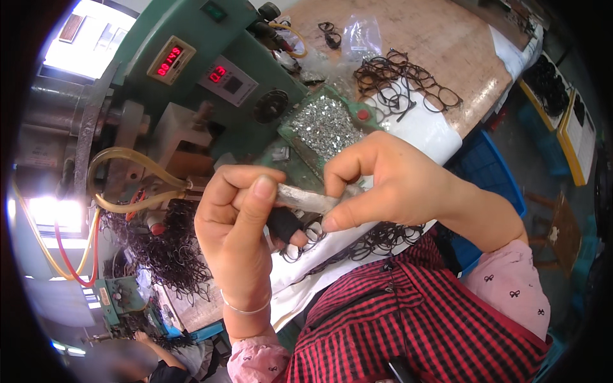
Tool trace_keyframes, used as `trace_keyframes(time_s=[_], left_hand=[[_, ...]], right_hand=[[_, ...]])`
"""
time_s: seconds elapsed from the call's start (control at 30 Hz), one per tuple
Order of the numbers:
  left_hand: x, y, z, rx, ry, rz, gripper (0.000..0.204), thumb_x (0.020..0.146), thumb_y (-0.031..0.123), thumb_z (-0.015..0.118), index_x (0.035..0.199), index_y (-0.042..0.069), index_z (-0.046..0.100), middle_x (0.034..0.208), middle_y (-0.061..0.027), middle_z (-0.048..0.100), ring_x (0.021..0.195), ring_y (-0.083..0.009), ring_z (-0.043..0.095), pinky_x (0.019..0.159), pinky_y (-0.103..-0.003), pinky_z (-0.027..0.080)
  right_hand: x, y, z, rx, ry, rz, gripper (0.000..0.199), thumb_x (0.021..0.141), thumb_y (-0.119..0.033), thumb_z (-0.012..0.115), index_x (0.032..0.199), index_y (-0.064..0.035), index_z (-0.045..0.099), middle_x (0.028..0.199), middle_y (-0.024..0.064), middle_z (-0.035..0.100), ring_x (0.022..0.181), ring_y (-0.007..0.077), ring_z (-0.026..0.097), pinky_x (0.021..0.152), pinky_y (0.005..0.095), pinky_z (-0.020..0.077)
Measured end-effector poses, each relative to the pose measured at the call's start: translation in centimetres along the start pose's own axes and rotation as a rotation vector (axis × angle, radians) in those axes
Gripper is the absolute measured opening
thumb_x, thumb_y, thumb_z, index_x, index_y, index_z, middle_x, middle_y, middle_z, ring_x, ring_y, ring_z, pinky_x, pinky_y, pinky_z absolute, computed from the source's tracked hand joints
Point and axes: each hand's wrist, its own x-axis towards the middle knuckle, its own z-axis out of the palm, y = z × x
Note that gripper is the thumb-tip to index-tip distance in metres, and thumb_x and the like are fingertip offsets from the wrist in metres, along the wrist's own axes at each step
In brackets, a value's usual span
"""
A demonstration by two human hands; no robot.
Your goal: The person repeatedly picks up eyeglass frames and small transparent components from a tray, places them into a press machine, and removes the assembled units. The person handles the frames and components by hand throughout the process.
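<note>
Between my two hands is a whitish, crinkled strip (pixel 308 198), stretched roughly level in front of the green machine. Its left end is pinched by the thumb and bent index finger of my left hand (pixel 239 220). At the other end, the thumb and forefinger of my right hand (pixel 389 182) close on it. Just below the strip shows a black finger sleeve (pixel 283 223) with a bare fingertip poking out; I cannot tell which hand it belongs to. Next to that fingertip lies a thin dark eyeglass frame (pixel 311 239) on white paper.
The green machine (pixel 191 25) with red displays stands at left, a looped yellowish hose (pixel 105 159) on it. A tray of small metal pieces (pixel 325 127) lies beyond my hands. Dark eyeglass frames (pixel 408 80) are heaped on the table; more frames (pixel 163 246) pile at left. A person (pixel 163 360) is lower left.
</note>
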Motion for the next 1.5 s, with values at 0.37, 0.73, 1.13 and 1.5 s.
trace_keyframes(time_s=[0.37,0.73,1.13,1.5], left_hand=[[1.2,0.7,0.6,0.145,-0.246,0.053,0.022,0.101,0.016,0.054,0.107,-0.004,0.059,0.090,-0.0113,0.069,0.071,-0.0153,0.070,0.058,-0.020,0.051],[2.5,0.0,2.0,0.261,-0.249,0.201,0.051,0.104,0.039,0.043,0.128,-0.006,0.050,0.120,-0.0143,0.061,0.076,-0.0138,0.067,0.060,-0.020,0.049],[3.7,-2.0,3.3,0.289,-0.059,0.277,0.076,0.097,0.020,0.057,0.155,0.003,0.010,0.123,-0.0257,0.060,0.088,-0.0254,0.069,0.067,-0.027,0.057],[1.4,-5.2,-1.2,0.210,-0.013,0.063,0.075,0.093,0.007,0.060,0.153,0.001,0.014,0.125,-0.0246,0.058,0.092,-0.0281,0.069,0.070,-0.030,0.059]], right_hand=[[0.8,6.4,-4.2,0.340,0.157,-0.056,0.049,0.082,-0.007,0.074,0.128,-0.0005,0.057,0.109,0.0087,0.065,0.102,0.0158,0.061,0.089,0.0282,0.0501],[2.3,2.9,-1.7,0.198,0.318,-0.380,0.017,0.081,-0.005,0.075,0.096,-0.0003,0.069,0.100,0.0064,0.068,0.099,0.0153,0.063,0.089,0.0291,0.0481],[14.1,2.0,-10.2,0.564,0.217,-0.504,0.017,0.089,-0.016,0.070,0.096,-0.0009,0.069,0.091,0.0054,0.070,0.085,0.0137,0.065,0.077,0.0250,0.0502],[22.8,-2.1,-14.2,0.276,0.148,-0.222,0.017,0.083,-0.019,0.074,0.091,-0.0040,0.071,0.078,0.0034,0.065,0.066,0.0122,0.059,0.058,0.0244,0.0429]])
